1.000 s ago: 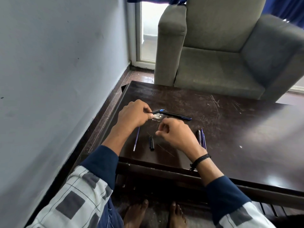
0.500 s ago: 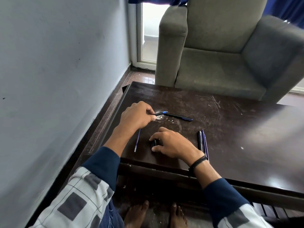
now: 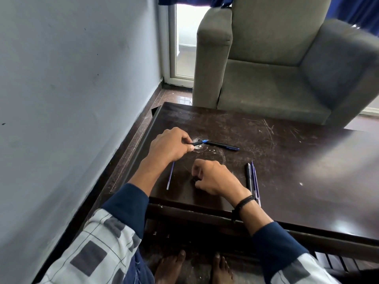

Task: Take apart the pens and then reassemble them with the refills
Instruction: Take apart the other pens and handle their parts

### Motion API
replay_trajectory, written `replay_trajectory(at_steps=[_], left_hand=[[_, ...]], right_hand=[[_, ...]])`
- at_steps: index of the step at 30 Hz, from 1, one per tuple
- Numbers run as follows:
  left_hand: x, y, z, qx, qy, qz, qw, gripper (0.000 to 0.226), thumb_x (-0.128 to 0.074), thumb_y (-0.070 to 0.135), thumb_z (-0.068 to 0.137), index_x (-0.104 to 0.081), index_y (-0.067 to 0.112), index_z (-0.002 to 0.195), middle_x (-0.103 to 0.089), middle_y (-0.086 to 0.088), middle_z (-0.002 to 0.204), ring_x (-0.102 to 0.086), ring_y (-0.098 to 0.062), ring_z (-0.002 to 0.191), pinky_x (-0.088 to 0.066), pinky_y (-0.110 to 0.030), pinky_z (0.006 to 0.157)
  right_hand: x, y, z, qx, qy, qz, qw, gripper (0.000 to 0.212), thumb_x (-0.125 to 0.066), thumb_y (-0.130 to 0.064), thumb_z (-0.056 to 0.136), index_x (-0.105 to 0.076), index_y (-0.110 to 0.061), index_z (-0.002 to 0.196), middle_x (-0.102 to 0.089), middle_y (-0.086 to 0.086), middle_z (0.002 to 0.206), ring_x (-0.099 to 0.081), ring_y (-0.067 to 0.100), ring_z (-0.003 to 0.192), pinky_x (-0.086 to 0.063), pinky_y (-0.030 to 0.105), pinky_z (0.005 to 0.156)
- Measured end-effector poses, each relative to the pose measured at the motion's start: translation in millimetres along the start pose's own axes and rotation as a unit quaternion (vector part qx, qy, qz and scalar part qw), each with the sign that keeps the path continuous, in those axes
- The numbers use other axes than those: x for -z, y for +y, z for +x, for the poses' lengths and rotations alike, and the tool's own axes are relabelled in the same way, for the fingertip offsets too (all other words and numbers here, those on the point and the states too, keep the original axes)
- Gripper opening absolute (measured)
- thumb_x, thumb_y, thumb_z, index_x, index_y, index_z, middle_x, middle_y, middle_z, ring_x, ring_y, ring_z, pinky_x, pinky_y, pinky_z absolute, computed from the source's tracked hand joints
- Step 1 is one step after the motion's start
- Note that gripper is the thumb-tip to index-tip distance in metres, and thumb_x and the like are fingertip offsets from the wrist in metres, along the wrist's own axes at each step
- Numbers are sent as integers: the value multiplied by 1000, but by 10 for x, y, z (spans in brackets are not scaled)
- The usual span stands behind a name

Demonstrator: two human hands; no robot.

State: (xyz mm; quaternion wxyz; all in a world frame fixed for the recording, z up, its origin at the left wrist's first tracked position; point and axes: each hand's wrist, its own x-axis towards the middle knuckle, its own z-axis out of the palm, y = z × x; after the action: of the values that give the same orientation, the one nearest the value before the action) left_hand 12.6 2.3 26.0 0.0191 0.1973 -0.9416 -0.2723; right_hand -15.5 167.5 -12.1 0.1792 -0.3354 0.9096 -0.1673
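My left hand (image 3: pixel 170 147) is closed around a dark pen barrel (image 3: pixel 199 142) with a blue tip, which points right over the table. Just beyond that tip a whole dark pen (image 3: pixel 224 145) lies flat. My right hand (image 3: pixel 215 178) rests near the front of the table, its fingers pinched on a short black pen cap (image 3: pixel 195 178), mostly hidden under them. A thin blue refill (image 3: pixel 170 178) lies between my two forearms. To the right of my right hand lie a black pen (image 3: pixel 249 177) and two blue refills (image 3: pixel 255 184), side by side.
The dark, scratched wooden table (image 3: pixel 287 160) stands against a pale wall (image 3: pixel 71 89) on the left. A grey armchair (image 3: pixel 276 64) sits right behind its far edge. My bare feet show under the front edge.
My right hand came down from beside the barrel to the black cap near the front edge and closed its fingers on it. My left hand kept the barrel nearly still.
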Motion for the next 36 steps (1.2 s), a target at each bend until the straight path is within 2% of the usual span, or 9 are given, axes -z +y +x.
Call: replay_trajectory(at_steps=[2, 5, 9, 14, 18, 20, 24, 29, 36], left_hand=[[-2, -3, 1, 0, 0, -2, 1000, 13, -75, 44, 89, -75, 37, 100, -76, 7, 96, -71, -16, 91, -56, -41, 87], [-2, -11, 3, -1, 1, -6, 1000, 13, -75, 44, 89, -75, 36, 100, -76, 6, 95, -71, -17, 90, -57, -43, 88], [-7, -9, 5, 4, -1, -7, 1000, 14, -75, 44, 89, -75, 36, 101, -76, 5, 97, -71, -18, 91, -58, -44, 89], [5, -10, 1, 2, -10, -31, 999, 10, -76, 43, 88, -75, 38, 97, -75, 10, 86, -72, -16, 85, -58, -45, 90], [5, 16, 0, -19, -56, -61, 996, 15, -72, 36, 93, -74, 41, 107, -75, 12, 76, -73, -10, 71, -59, -40, 88], [-1, 31, -7, -24, -85, -61, 994, 20, -68, 35, 96, -72, 43, 114, -75, 11, 78, -74, -11, 71, -59, -37, 88], [-14, 42, -10, -25, -101, -49, 993, 23, -65, 34, 99, -70, 42, 119, -74, 12, 81, -74, -12, 72, -58, -37, 90], [-33, 31, 2, -21, -110, -48, 992, 20, -65, 29, 99, -69, 37, 117, -74, 12, 85, -73, -10, 72, -58, -40, 93], [-38, 46, -6, -24, -117, -41, 992, 23, -65, 28, 99, -69, 32, 122, -75, 7, 91, -74, -12, 75, -58, -39, 92]], right_hand=[[61, 4, 11, -32, 12, 71, 997, 28, -69, -22, 82, -63, -29, 108, -63, -13, 86, -62, 15, 86, -47, 29, 76], [136, 54, 52, -69, 42, 218, 973, 30, -69, -20, 82, -67, -27, 110, -70, -4, 82, -69, 16, 71, -59, 34, 75], [223, 125, 63, -113, 70, 393, 910, 14, -68, -4, 85, -70, -15, 92, -66, 8, 78, -65, 16, 61, -62, 35, 61], [321, 131, 7, -149, 98, 535, 826, 16, -67, 7, 87, -66, -3, 99, -65, 13, 81, -61, 19, 63, -59, 26, 58], [317, 215, 50, -176, 142, 564, 794, 16, -70, 6, 85, -66, -6, 95, -71, 17, 85, -71, 20, 68, -60, 28, 66], [313, 260, 74, -182, 164, 570, 784, 16, -70, 6, 86, -66, -6, 96, -72, 17, 88, -73, 19, 69, -61, 27, 66], [311, 298, 95, -183, 196, 580, 769, 14, -66, 6, 90, -64, -7, 95, -71, 17, 95, -75, 29, 85, -61, 27, 65], [320, 298, 96, -190, 214, 577, 765, 12, -65, 3, 93, -64, -8, 97, -72, 23, 106, -75, 28, 82, -60, 27, 64], [327, 307, 78, -195, 210, 568, 772, 13, -66, 2, 92, -63, -9, 99, -74, 19, 98, -77, 26, 82, -59, 27, 65]])
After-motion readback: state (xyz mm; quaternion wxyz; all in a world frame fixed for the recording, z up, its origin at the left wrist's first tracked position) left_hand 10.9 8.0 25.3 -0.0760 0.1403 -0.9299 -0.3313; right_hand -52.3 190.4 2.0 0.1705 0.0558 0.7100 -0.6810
